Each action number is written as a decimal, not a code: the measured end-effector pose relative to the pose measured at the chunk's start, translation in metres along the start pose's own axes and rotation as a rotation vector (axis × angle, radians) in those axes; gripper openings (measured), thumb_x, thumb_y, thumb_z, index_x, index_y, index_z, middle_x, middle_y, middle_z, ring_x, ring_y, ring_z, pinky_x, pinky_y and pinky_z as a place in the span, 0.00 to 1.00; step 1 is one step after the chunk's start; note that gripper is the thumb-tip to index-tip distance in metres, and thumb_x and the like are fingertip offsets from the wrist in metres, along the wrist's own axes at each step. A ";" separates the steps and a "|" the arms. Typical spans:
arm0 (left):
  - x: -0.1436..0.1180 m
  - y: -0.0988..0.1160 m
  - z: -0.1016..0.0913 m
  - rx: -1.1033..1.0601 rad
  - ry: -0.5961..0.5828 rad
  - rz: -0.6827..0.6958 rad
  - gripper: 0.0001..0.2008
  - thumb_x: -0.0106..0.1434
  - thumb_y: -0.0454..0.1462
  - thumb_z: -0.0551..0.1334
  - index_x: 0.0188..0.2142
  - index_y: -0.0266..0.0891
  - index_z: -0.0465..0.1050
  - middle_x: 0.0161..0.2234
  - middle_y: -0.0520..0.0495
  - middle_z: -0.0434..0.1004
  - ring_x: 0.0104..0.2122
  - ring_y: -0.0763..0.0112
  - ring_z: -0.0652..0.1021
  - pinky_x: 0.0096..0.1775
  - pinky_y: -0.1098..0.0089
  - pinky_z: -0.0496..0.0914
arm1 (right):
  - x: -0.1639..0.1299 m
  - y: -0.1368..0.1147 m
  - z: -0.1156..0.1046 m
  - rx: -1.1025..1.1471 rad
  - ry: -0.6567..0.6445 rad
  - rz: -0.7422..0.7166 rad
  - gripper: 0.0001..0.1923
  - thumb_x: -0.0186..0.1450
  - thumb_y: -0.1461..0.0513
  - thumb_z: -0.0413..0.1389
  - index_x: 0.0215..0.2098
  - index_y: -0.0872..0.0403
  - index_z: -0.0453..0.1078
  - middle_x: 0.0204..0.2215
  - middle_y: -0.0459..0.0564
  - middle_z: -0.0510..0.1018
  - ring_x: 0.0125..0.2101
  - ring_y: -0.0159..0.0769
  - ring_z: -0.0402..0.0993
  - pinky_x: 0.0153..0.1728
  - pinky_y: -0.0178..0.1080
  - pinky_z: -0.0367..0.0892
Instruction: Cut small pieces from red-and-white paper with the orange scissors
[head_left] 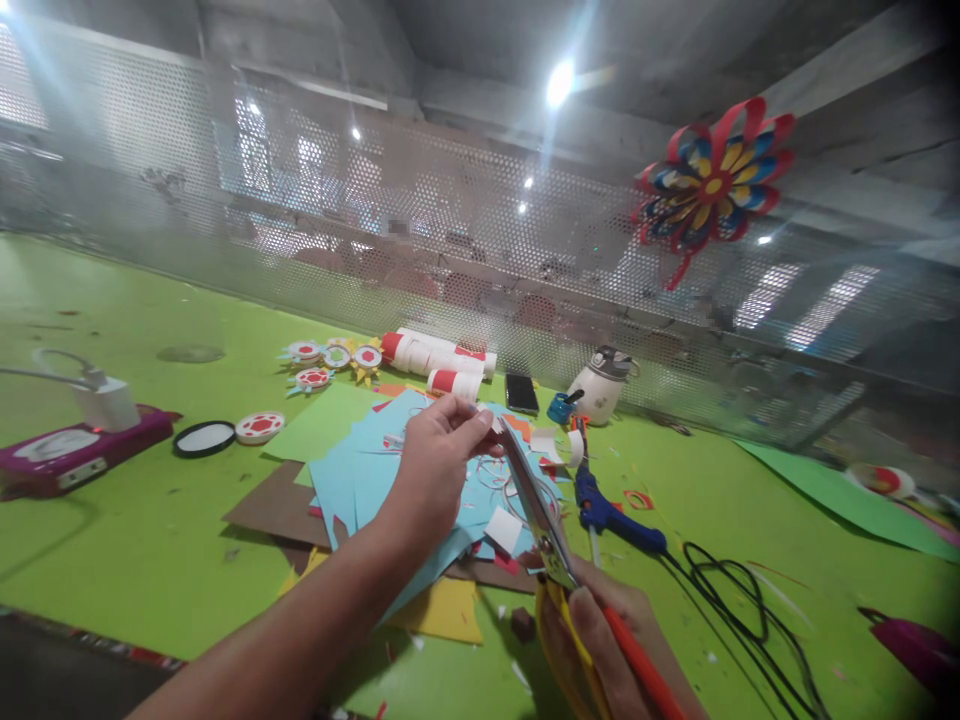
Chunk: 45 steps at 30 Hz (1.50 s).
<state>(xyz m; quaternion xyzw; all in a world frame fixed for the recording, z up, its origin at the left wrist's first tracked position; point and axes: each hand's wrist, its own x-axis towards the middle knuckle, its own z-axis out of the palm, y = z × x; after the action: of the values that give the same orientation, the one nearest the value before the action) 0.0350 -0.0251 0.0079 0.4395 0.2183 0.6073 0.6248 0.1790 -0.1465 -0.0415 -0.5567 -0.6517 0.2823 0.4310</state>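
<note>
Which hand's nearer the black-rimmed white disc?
Left. The left hand is right of the disc, apart from it; the right hand, gripping scissors, is farther right, nearer the camera.

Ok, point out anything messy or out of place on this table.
The blue sheets lie askew, overlapping at different angles, with brown paper and yellow paper poking out around them. Small scraps litter the green table, and the black cord running from the glue gun lies in loose loops. Nothing looks clearly spilled.
</note>
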 end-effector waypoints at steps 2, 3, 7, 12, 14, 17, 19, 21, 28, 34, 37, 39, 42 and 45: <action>0.000 0.000 0.000 0.005 0.008 0.000 0.06 0.53 0.33 0.62 0.23 0.35 0.67 0.22 0.48 0.70 0.24 0.72 0.73 0.32 0.68 0.70 | 0.000 0.001 0.001 0.038 0.005 0.005 0.24 0.66 0.48 0.44 0.42 0.57 0.72 0.16 0.45 0.66 0.17 0.34 0.62 0.21 0.34 0.63; 0.000 -0.001 0.000 0.005 0.009 0.001 0.06 0.53 0.33 0.62 0.23 0.35 0.66 0.22 0.48 0.70 0.24 0.72 0.73 0.32 0.68 0.70 | 0.000 0.001 0.002 0.055 0.014 0.008 0.25 0.65 0.47 0.45 0.42 0.57 0.72 0.17 0.46 0.66 0.18 0.34 0.62 0.21 0.34 0.63; 0.001 -0.002 -0.001 -0.003 -0.008 0.003 0.06 0.53 0.33 0.62 0.23 0.35 0.66 0.23 0.48 0.70 0.25 0.71 0.73 0.32 0.67 0.70 | -0.001 0.002 0.004 0.147 0.011 0.043 0.23 0.65 0.48 0.46 0.42 0.56 0.72 0.15 0.43 0.62 0.16 0.31 0.58 0.19 0.33 0.61; 0.002 -0.002 -0.001 -0.010 -0.012 -0.006 0.05 0.53 0.33 0.62 0.24 0.35 0.67 0.23 0.48 0.70 0.25 0.71 0.73 0.32 0.67 0.70 | -0.003 -0.001 0.007 0.209 0.020 0.072 0.21 0.64 0.47 0.47 0.38 0.55 0.72 0.17 0.43 0.62 0.17 0.30 0.54 0.18 0.33 0.56; 0.002 -0.001 -0.001 -0.011 -0.014 -0.010 0.05 0.53 0.32 0.62 0.23 0.35 0.66 0.23 0.48 0.70 0.25 0.71 0.73 0.32 0.67 0.70 | -0.003 -0.001 0.009 0.247 0.018 0.109 0.22 0.64 0.46 0.47 0.38 0.54 0.71 0.15 0.41 0.58 0.15 0.28 0.50 0.16 0.32 0.53; 0.001 -0.001 -0.001 -0.011 -0.012 -0.008 0.05 0.53 0.33 0.62 0.23 0.35 0.66 0.23 0.48 0.70 0.25 0.71 0.73 0.32 0.67 0.70 | -0.004 0.001 0.012 0.330 0.022 0.143 0.22 0.64 0.46 0.47 0.38 0.55 0.70 0.14 0.38 0.53 0.14 0.26 0.44 0.15 0.32 0.49; 0.001 -0.001 -0.001 -0.011 -0.007 -0.007 0.06 0.53 0.33 0.62 0.23 0.35 0.66 0.23 0.48 0.70 0.25 0.72 0.73 0.32 0.67 0.70 | -0.004 0.001 0.013 0.341 0.026 0.139 0.22 0.64 0.46 0.48 0.38 0.55 0.69 0.14 0.37 0.52 0.14 0.26 0.43 0.15 0.32 0.47; 0.000 -0.002 0.000 -0.016 -0.004 -0.009 0.06 0.53 0.33 0.62 0.23 0.35 0.66 0.23 0.48 0.70 0.25 0.72 0.73 0.32 0.68 0.70 | -0.003 0.000 0.014 0.320 0.039 0.133 0.22 0.64 0.46 0.48 0.37 0.55 0.70 0.14 0.38 0.51 0.15 0.26 0.44 0.16 0.32 0.47; 0.001 -0.001 0.001 -0.027 0.015 -0.006 0.05 0.53 0.33 0.62 0.23 0.35 0.66 0.22 0.49 0.70 0.24 0.73 0.72 0.31 0.69 0.69 | -0.003 -0.002 0.015 0.391 0.034 0.171 0.22 0.62 0.44 0.49 0.36 0.54 0.69 0.16 0.38 0.51 0.16 0.27 0.44 0.17 0.33 0.46; 0.000 -0.003 0.002 -0.027 0.028 -0.006 0.06 0.53 0.33 0.62 0.23 0.35 0.66 0.23 0.49 0.70 0.25 0.73 0.72 0.31 0.69 0.69 | -0.005 0.001 0.015 0.485 0.005 0.204 0.20 0.63 0.46 0.49 0.38 0.54 0.67 0.15 0.37 0.50 0.15 0.26 0.42 0.18 0.33 0.43; 0.001 -0.005 0.001 -0.037 0.016 -0.001 0.06 0.53 0.33 0.62 0.23 0.35 0.66 0.23 0.48 0.70 0.25 0.72 0.73 0.31 0.68 0.70 | -0.005 0.002 0.015 0.443 0.002 0.200 0.22 0.63 0.45 0.49 0.38 0.54 0.67 0.15 0.37 0.51 0.15 0.27 0.44 0.17 0.33 0.43; 0.001 -0.005 0.000 -0.038 0.008 0.000 0.06 0.53 0.33 0.62 0.23 0.35 0.66 0.22 0.48 0.70 0.25 0.72 0.73 0.31 0.68 0.70 | -0.004 0.002 0.015 0.395 0.021 0.190 0.23 0.63 0.44 0.47 0.38 0.54 0.67 0.15 0.38 0.53 0.15 0.27 0.46 0.17 0.33 0.46; 0.002 -0.004 0.000 -0.032 -0.006 -0.002 0.06 0.53 0.33 0.62 0.23 0.36 0.65 0.22 0.48 0.70 0.25 0.71 0.73 0.32 0.67 0.70 | -0.004 0.002 0.014 0.353 0.016 0.184 0.24 0.63 0.43 0.46 0.38 0.54 0.67 0.16 0.39 0.54 0.15 0.27 0.47 0.16 0.33 0.49; 0.002 -0.001 0.000 -0.024 -0.012 -0.007 0.07 0.52 0.33 0.62 0.23 0.36 0.65 0.22 0.49 0.71 0.25 0.71 0.73 0.32 0.67 0.70 | -0.004 0.004 0.014 0.360 -0.011 0.183 0.24 0.63 0.43 0.46 0.38 0.55 0.67 0.16 0.38 0.54 0.14 0.27 0.46 0.16 0.32 0.48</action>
<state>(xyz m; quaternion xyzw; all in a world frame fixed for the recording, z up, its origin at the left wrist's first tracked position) 0.0358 -0.0229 0.0070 0.4351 0.2089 0.6048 0.6335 0.1692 -0.1478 -0.0523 -0.5258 -0.5397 0.4352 0.4928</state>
